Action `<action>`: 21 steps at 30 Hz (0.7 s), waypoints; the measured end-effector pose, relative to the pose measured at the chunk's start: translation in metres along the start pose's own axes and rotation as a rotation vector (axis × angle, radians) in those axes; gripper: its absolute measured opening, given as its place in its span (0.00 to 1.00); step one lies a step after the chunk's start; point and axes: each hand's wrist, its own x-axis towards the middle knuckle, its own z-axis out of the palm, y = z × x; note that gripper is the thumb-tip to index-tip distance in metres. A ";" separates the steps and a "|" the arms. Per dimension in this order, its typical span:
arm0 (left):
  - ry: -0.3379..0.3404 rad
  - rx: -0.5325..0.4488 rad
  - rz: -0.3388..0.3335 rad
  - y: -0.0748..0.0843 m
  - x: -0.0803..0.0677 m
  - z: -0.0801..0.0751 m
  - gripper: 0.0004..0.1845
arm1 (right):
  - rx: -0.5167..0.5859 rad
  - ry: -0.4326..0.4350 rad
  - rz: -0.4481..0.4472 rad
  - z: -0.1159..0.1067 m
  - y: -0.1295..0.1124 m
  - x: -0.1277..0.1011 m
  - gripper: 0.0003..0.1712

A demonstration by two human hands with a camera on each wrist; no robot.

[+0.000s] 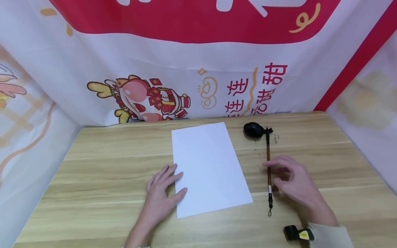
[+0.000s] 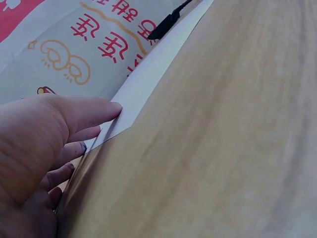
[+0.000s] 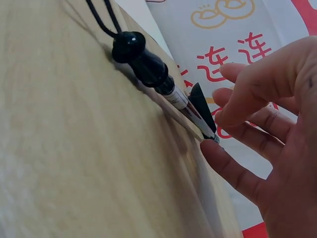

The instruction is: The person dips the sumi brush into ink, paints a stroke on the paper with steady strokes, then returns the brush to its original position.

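We count one sheet of white paper point(image 1: 209, 168) lying flat on the wooden surface point(image 1: 102, 193), one calligraphy brush point(image 1: 268, 168) just to its right, and one small black ink dish point(image 1: 253, 130) at the brush's far end, where the dark tip rests against the dish. The brush lies lengthwise, pointing away from us, with a short loop cord at its near end.

Two hands are in view. Our left hand point(image 1: 161, 193) lies flat with fingers straight and spread, its thumb and fingertips point(image 2: 106, 111) touching the sheet's left edge near the lower corner; it grips nothing. Our right hand point(image 1: 291, 181) hangs over the middle of the brush handle with fingers loosely bent and apart. From the right wrist view, one fingertip point(image 3: 210, 148) touches the handle, while the thumb and other fingers stand off it, so nothing is clasped.

Behind the surface hangs one red and white banner point(image 1: 198, 69) with a cartoon figure and red characters.
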 end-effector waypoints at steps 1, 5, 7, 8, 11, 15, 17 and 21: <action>-0.001 0.000 0.003 0.001 0.000 0.001 0.30 | -0.002 0.005 0.001 0.000 0.000 -0.001 0.35; -0.002 0.001 0.005 0.001 0.000 0.001 0.30 | -0.003 0.028 -0.041 0.003 0.001 -0.003 0.34; 0.003 -0.001 0.006 0.002 -0.001 0.001 0.30 | 0.001 0.034 -0.060 0.006 0.000 -0.003 0.33; 0.008 -0.001 0.009 0.002 -0.001 0.001 0.29 | 0.002 0.033 -0.066 0.007 -0.001 -0.002 0.33; 0.021 -0.005 0.018 0.002 -0.002 0.000 0.28 | 0.002 0.030 -0.072 0.009 -0.002 0.001 0.33; 0.019 -0.008 0.012 0.003 -0.002 0.000 0.27 | -0.005 0.017 -0.068 0.012 -0.001 0.003 0.35; 0.011 -0.008 0.003 0.003 -0.002 0.000 0.27 | -0.008 0.013 -0.063 0.012 0.000 0.004 0.35; -0.003 -0.006 -0.006 0.003 -0.001 0.001 0.28 | -0.019 0.020 -0.057 0.013 0.002 0.003 0.34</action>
